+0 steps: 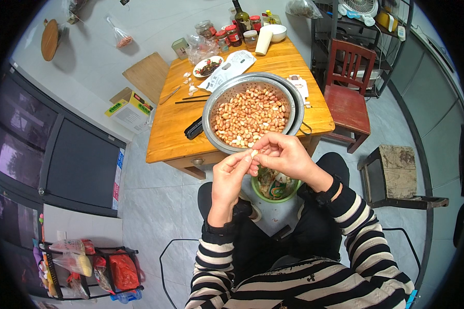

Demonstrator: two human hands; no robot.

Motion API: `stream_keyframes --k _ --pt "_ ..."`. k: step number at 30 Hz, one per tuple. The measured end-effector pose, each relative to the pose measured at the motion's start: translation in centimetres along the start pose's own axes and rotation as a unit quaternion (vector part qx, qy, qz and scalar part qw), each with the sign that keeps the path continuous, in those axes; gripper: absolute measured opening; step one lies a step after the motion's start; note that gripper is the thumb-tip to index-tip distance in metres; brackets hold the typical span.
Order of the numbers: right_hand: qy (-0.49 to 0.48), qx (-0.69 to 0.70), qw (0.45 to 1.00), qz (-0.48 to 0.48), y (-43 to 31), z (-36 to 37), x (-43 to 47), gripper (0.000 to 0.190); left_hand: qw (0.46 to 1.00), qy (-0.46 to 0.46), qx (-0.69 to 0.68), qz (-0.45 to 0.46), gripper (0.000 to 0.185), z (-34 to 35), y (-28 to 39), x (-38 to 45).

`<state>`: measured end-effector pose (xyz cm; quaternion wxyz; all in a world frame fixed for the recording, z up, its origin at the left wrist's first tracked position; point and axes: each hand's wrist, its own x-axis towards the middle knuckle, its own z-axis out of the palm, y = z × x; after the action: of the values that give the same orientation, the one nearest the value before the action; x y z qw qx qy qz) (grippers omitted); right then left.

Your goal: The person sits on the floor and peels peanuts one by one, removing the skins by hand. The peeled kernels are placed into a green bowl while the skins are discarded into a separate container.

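My left hand (pixel 231 174) pinches a pale peeled peanut (pixel 254 153) between thumb and fingertips. Close against it, my right hand (pixel 290 156) has its thumb and forefinger at the same peanut, and bits of reddish skin show by its fingers. Just beyond both hands, a perforated metal colander (pixel 221 103) full of peanuts (pixel 251 116) rests in a metal basin (pixel 299 112) at the table's near edge. Most of those peanuts keep their pink-brown skins; a few pale ones lie at the near side. Below my hands, a green-rimmed bin (pixel 273 200) with scraps and a wrapper stands between my legs.
On the wooden table (pixel 166 135) are a black case (pixel 194 128), dark chopsticks (pixel 191 99), a knife (pixel 170 95), garlic pieces (pixel 192 89), a plate of food (pixel 208 67) and several jars (pixel 232 35). A red chair (pixel 346 102) and a wooden stool (pixel 397 172) stand right.
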<state>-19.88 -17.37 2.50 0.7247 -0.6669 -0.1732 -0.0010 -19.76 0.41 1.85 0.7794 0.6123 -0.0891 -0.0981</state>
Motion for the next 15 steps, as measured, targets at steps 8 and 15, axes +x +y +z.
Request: stream_keyframes --k 8,15 --pt "-0.029 0.117 0.992 0.032 0.9 -0.7 0.4 0.018 0.999 -0.031 -0.024 -0.033 0.021 -0.1 0.6 0.1" --pt "0.007 0.035 0.999 -0.004 0.7 0.1 0.3 0.018 0.999 -0.014 -0.032 -0.008 0.023 -0.3 -0.3 0.2"
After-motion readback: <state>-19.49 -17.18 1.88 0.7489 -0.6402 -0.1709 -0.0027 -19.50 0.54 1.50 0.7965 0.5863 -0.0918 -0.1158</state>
